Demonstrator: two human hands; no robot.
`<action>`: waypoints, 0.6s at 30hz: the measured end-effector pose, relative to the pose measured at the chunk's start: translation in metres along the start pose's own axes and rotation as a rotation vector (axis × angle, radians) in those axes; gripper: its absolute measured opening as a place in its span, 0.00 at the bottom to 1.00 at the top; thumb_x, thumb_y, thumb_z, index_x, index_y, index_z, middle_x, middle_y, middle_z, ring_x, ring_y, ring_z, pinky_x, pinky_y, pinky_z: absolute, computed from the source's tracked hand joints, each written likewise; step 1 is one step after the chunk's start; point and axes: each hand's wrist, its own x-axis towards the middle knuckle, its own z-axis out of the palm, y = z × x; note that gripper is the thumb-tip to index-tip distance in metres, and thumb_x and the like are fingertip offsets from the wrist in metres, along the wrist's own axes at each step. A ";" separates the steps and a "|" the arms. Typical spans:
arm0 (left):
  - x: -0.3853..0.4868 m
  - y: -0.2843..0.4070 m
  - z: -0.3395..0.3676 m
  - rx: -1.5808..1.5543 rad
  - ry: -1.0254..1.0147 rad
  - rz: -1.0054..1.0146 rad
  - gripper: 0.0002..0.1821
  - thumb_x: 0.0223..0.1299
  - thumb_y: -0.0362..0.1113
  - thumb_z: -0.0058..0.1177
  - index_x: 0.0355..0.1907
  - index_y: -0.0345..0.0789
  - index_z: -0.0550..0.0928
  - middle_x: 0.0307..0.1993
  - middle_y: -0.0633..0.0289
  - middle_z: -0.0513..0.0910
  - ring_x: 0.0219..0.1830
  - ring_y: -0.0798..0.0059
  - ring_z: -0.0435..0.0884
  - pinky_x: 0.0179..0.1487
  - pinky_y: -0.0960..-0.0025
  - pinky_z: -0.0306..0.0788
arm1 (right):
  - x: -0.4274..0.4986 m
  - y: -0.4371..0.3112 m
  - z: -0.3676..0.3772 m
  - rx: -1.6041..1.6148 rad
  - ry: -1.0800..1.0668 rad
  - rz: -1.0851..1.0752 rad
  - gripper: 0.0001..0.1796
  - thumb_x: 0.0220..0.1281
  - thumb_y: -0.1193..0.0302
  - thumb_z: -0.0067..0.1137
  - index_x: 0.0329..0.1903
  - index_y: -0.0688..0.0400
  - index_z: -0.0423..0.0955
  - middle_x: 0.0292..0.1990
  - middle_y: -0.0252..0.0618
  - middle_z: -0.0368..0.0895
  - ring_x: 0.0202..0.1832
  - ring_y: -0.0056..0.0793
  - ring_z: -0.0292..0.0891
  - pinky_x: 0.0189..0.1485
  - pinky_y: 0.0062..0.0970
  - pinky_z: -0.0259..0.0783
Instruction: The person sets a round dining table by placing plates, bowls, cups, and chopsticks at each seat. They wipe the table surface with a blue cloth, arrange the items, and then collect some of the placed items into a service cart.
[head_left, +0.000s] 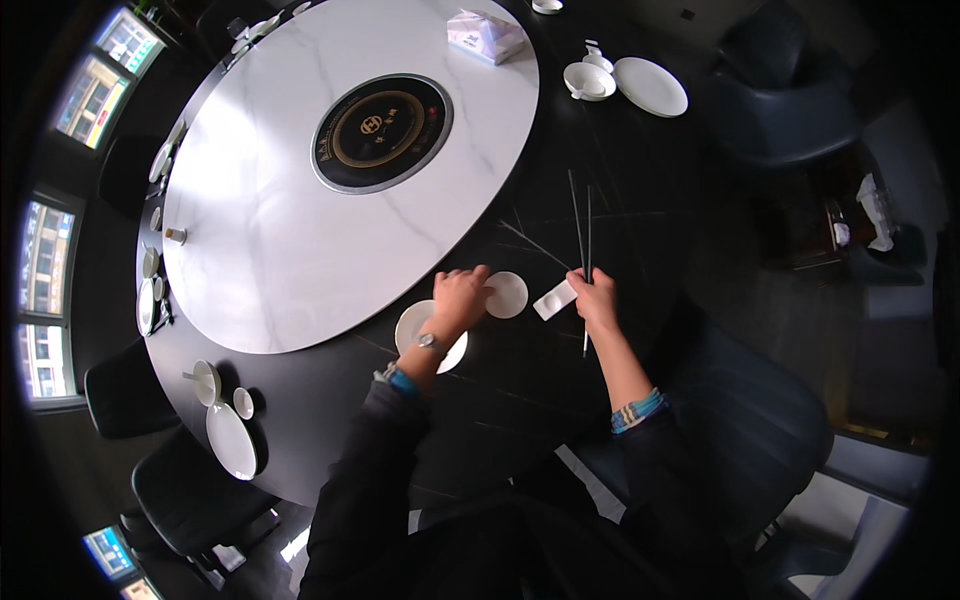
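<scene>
My right hand grips several dark, thin chopsticks, spread apart at their far ends. Its thumb lies by the near end of a white chopstick rest with a shallow hollow; whether it holds the rest too is unclear. At the left, my left hand has its fingertips at the rim of a small round white dish. The blurred fingers do not show whether they grip it. Under that wrist a white plate or bowl is partly hidden, on the black tabletop.
A white marble-patterned turntable with a round black centre plate fills the table's middle. It carries a tissue box. White bowls and a plate stand beyond my right hand. Another setting's plate lies left. Dark chairs surround the table.
</scene>
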 end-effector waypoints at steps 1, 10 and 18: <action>-0.009 -0.006 -0.004 0.061 0.054 -0.032 0.10 0.55 0.44 0.53 0.35 0.41 0.76 0.32 0.62 0.80 0.42 0.64 0.77 0.41 0.58 0.64 | 0.006 0.002 0.001 -0.041 -0.002 -0.021 0.07 0.55 0.70 0.60 0.28 0.58 0.73 0.16 0.24 0.65 0.13 0.12 0.55 0.14 0.18 0.49; -0.078 -0.009 -0.020 -0.037 0.119 -0.237 0.08 0.55 0.39 0.53 0.36 0.39 0.79 0.36 0.62 0.77 0.42 0.60 0.74 0.44 0.57 0.66 | 0.039 -0.004 0.006 -0.337 -0.093 -0.166 0.09 0.49 0.69 0.62 0.27 0.62 0.76 0.21 0.40 0.78 0.25 0.29 0.74 0.29 0.29 0.67; -0.025 0.050 0.004 -0.088 0.059 0.041 0.39 0.45 0.41 0.63 0.63 0.39 0.64 0.65 0.53 0.61 0.66 0.55 0.59 0.63 0.54 0.58 | 0.044 -0.002 0.010 -0.334 -0.005 -0.156 0.11 0.52 0.67 0.60 0.27 0.62 0.73 0.23 0.44 0.78 0.27 0.37 0.76 0.31 0.33 0.68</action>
